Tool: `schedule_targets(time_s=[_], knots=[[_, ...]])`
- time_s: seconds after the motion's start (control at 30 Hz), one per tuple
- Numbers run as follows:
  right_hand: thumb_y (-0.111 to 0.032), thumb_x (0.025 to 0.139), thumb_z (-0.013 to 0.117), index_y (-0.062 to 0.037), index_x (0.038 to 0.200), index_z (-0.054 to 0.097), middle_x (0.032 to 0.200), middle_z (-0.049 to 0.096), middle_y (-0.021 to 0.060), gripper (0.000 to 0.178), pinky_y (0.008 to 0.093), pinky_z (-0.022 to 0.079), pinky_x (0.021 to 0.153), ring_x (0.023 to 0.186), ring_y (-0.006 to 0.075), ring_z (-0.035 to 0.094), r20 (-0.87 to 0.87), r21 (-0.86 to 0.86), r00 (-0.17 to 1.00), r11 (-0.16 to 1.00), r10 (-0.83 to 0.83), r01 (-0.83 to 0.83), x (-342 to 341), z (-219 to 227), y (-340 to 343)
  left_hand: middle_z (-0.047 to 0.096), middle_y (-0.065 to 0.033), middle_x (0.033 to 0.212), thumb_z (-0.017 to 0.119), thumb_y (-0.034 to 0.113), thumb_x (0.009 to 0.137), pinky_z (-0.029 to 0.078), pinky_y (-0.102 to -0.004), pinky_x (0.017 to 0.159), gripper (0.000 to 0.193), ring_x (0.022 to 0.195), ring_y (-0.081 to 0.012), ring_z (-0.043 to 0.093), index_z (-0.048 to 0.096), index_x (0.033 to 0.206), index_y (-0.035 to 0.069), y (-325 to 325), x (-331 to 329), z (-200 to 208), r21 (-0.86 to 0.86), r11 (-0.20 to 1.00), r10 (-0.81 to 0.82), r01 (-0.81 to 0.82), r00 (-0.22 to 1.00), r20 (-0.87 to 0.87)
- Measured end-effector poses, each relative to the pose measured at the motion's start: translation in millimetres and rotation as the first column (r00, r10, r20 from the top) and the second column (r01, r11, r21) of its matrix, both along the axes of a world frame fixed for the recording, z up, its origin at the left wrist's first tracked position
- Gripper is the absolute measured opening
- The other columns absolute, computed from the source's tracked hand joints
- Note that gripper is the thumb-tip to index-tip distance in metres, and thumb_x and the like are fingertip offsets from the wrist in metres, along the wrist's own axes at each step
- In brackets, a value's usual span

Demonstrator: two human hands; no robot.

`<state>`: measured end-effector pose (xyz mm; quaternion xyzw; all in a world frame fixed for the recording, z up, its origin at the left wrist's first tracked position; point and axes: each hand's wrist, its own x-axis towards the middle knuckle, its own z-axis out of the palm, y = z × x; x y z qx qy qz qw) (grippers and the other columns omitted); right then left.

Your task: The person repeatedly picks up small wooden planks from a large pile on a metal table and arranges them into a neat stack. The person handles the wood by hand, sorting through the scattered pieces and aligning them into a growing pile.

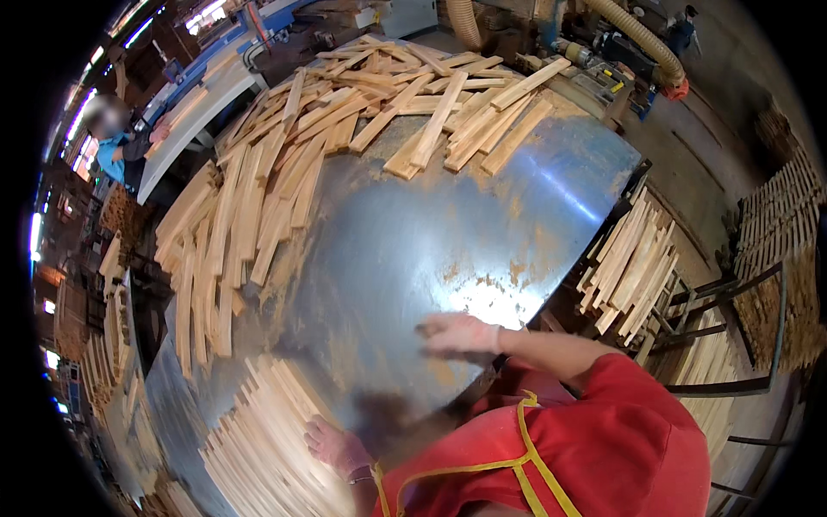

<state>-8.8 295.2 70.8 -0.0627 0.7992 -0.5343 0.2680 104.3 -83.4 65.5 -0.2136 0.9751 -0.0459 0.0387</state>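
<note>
My left hand [334, 446], in a pale pinkish glove, is at the right edge of a row of light wooden strips [267, 439] lying side by side on the metal table. Its fingers are spread against the edge of the nearest strip and grip nothing. Over the bare metal tabletop [388, 250] is my right hand [461, 334], also gloved, with nothing visible in it. Its fingers point left, loosely stretched and a little blurred. Across the far and left sides of the table lies a jumbled heap of wooden strips [345, 108].
Stacked strips [629, 263] sit on a rack right of the table, near a black metal frame [724, 388]. Ribbed hoses [642, 34] and machinery stand beyond the far edge. At the left, another person [112, 146] stands by a long pale work surface [194, 121].
</note>
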Motion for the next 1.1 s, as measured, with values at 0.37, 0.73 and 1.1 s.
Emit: schedule_targets(time_s=[0.37, 0.73, 1.1], knots=[[-0.043, 0.089, 0.071, 0.0006, 0.148, 0.058, 0.14, 0.068, 0.0292, 0.075, 0.0467, 0.05, 0.112, 0.132, 0.0443, 0.064, -0.334, 0.434, 0.667, 0.519, -0.667, 0.736, -279.1, -29.0, 378.7, 0.055, -0.0212, 0.151, 0.083, 0.035, 0.082, 0.042, -0.0548, 0.116, 0.076, 0.142, -0.0438, 0.048, 0.057, 0.147, 0.006, 197.6, -297.5, 5.8, 0.271, 0.814, -0.512, 0.514, 0.855, -0.083], [-0.039, 0.093, 0.082, 0.0045, 0.13, 0.068, 0.126, 0.073, 0.022, 0.059, 0.0437, 0.055, 0.102, 0.113, 0.0335, 0.071, -0.084, -0.046, 0.082, 0.086, -0.993, 0.995, -532.3, -53.7, 581.3, 0.063, -0.0177, 0.138, 0.08, 0.035, 0.082, 0.051, -0.0511, 0.104, 0.065, 0.127, -0.0389, 0.06, 0.063, 0.138, 0.007, 416.9, -590.1, -15.6, 0.23, 0.605, -0.724, 0.762, 0.647, -0.241], [-0.025, 0.095, 0.081, 0.0058, 0.16, 0.043, 0.135, 0.066, 0.0178, 0.081, 0.0383, 0.056, 0.106, 0.118, 0.0289, 0.067, 0.04, -0.406, 0.322, 0.28, -0.946, 0.87, -421.2, -49.3, 460.1, 0.068, -0.0278, 0.124, 0.073, 0.043, 0.092, 0.051, -0.0511, 0.103, 0.059, 0.118, -0.0473, 0.064, 0.066, 0.129, -0.001, 479.4, -680.1, -32.4, 0.498, 0.606, -0.609, 0.62, 0.765, -0.212]])
